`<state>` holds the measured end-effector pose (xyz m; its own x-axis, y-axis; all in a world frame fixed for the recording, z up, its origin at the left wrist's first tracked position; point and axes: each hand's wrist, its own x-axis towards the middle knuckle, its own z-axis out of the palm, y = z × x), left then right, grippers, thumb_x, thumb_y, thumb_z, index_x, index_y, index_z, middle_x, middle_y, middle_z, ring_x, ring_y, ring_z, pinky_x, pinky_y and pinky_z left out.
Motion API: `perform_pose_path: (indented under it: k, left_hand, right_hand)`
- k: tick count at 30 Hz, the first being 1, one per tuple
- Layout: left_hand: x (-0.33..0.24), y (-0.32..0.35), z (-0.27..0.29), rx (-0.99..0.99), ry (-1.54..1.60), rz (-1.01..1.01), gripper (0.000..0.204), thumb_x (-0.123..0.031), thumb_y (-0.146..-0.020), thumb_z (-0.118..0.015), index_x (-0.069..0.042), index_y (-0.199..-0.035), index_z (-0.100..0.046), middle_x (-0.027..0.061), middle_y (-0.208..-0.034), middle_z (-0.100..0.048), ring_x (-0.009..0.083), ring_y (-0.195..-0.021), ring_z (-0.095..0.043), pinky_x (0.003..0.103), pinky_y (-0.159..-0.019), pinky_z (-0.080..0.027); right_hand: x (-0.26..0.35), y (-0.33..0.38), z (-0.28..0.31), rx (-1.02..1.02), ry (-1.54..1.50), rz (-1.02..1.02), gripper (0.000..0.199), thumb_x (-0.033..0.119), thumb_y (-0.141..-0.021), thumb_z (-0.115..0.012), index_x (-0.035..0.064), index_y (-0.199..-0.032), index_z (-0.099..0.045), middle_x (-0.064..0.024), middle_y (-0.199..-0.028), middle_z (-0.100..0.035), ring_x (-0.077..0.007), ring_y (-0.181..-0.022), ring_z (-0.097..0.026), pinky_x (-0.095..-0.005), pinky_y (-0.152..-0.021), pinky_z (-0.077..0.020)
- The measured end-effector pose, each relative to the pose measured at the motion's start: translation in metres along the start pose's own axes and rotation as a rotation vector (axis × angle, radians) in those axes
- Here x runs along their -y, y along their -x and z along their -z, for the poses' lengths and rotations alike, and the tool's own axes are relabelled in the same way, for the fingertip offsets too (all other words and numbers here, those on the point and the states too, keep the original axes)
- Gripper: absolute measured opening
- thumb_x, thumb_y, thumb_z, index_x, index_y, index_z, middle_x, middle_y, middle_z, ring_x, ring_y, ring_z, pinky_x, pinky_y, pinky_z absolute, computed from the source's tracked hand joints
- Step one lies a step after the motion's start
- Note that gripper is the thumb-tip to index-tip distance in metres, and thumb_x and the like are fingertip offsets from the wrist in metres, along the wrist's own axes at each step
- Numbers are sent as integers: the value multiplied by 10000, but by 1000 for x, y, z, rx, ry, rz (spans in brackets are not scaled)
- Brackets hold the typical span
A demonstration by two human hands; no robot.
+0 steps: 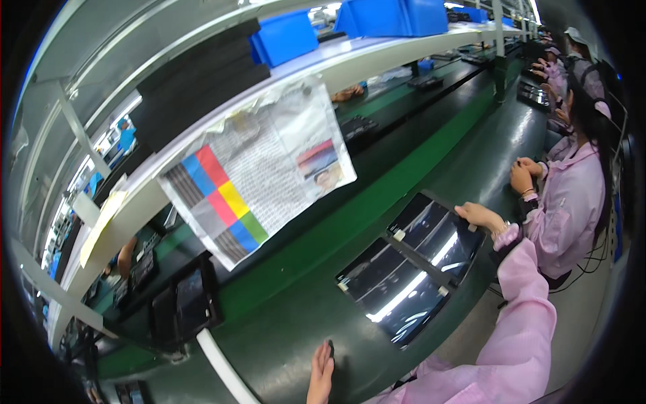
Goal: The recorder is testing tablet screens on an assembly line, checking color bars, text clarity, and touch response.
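Observation:
Two glossy black screen panels lie side by side on the dark green bench. The nearer panel (393, 289) and the farther panel (437, 236) both reflect the ceiling lights and have small pale tabs at their edges. My right hand (479, 217) is at the far right corner of the farther panel, fingers bent together against its edge; the fingertips are partly hidden. Low in the head view, my left hand (321, 377) is held over the bench, left of the nearer panel, with fingers stretched out. A small dark patch shows at a fingertip; whether it is a cover or an object is unclear.
A printed sheet with colour blocks (262, 175) hangs from the shelf (397, 54), which carries blue bins (390, 17). Black trays with screens (192, 303) stand at the left beside a white strip (225, 367). Close on my right sits a co-worker in pink (572, 182).

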<state>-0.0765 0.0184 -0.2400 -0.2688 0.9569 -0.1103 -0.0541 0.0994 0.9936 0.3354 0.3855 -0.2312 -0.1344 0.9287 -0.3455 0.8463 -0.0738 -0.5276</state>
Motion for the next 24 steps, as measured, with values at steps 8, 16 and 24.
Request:
perform_pose_path:
  k: [8,16,24]
  left_hand:
    - [25,22,56,-199,-157,176,614,-270,-968,-384,19,-1409,-70,201,-1472,-87,264,-1376,-66,333,-1104,-80]
    - [20,8,119,-104,-84,134,615,-234,-967,-392,-16,-1421,-39,153,-1487,-61,233,-1379,-41,309,-1100,-68]
    - [4,-14,120,-139,-255,-65,625,-211,-948,-438,5,-1400,-63,182,-1483,-71,270,-1378,-87,340,-1100,-134]
  right_hand:
    - [84,120,-115,69,-129,509,359,296,-922,-445,40,-1139,-572,-208,-896,-548,-340,-866,-536,-371,-809,-427]
    - [120,142,-145,39,-132,526,393,244,-899,-467,9,-1212,-491,-191,-931,-508,-337,-880,-528,-354,-803,-418]
    - [131,154,-151,-35,29,448,500,281,-898,-490,-44,-1269,-410,-204,-1056,-519,-353,-968,-529,-368,-839,-417]
